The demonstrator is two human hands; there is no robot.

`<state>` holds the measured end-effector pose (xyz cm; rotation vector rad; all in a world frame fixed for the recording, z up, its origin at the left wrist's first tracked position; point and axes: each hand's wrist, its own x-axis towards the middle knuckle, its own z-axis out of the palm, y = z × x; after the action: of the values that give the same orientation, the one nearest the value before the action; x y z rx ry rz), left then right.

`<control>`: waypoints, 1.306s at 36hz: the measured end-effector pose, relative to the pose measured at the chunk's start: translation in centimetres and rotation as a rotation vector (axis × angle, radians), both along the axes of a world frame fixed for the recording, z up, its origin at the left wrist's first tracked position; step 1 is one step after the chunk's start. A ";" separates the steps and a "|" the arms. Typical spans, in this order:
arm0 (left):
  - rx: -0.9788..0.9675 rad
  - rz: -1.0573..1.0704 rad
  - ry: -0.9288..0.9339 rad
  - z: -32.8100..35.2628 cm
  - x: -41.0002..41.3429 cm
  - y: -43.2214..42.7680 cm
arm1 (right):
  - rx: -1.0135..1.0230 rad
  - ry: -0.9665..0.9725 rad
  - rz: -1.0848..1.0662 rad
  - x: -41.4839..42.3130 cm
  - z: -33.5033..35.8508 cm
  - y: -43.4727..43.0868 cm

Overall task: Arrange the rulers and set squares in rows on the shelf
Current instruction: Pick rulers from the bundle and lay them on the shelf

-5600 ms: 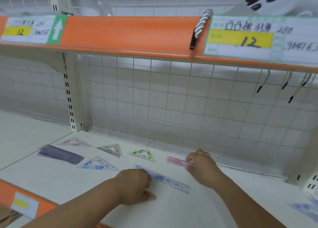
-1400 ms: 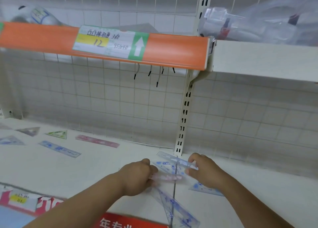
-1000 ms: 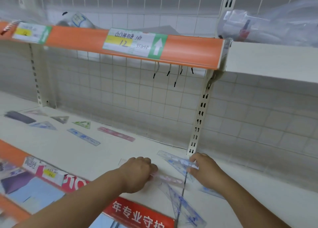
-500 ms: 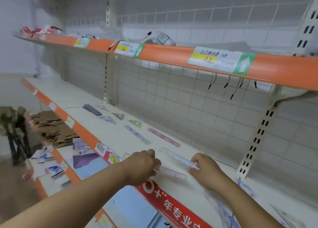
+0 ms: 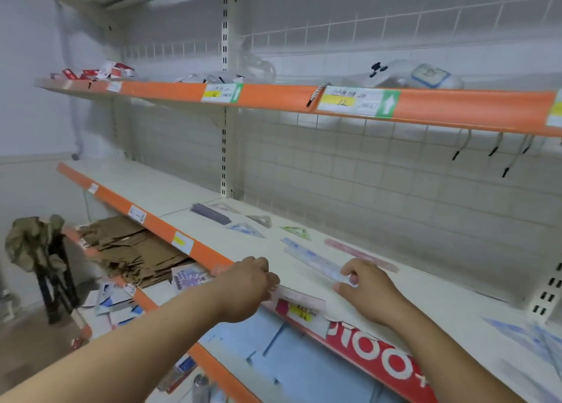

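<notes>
The right hand (image 5: 369, 293) pinches one end of a clear ruler (image 5: 316, 264), which slants away over the shelf (image 5: 273, 250). The left hand (image 5: 246, 290) is curled around a pink ruler (image 5: 299, 296) at the shelf's front edge, just above the orange price strip (image 5: 158, 226). Behind them a blue ruler (image 5: 296, 246) and another pink ruler (image 5: 360, 255) lie flat in line, with set squares (image 5: 246, 229) and a dark pack (image 5: 209, 214) further left. Bare shelf stretches beyond that. More clear rulers (image 5: 529, 335) lie at the right edge.
</notes>
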<state>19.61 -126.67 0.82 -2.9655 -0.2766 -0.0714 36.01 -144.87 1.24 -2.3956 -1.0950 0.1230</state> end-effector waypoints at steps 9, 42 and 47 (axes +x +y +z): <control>-0.021 0.000 -0.022 -1.1 -0.1 7.6 | -0.037 0.007 -0.063 -0.2 -0.2 6.2; -0.074 -0.284 0.134 -2.9 9.1 27.0 | -0.071 -0.001 -0.215 4.2 -3.7 19.7; -0.142 -0.390 0.145 -3.6 9.8 29.7 | -0.080 0.033 -0.330 2.3 -4.5 19.1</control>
<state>29.42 -96.92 -2.79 -3.0990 0.3306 0.1208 38.28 -125.76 -3.30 -2.5985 -0.6784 0.0935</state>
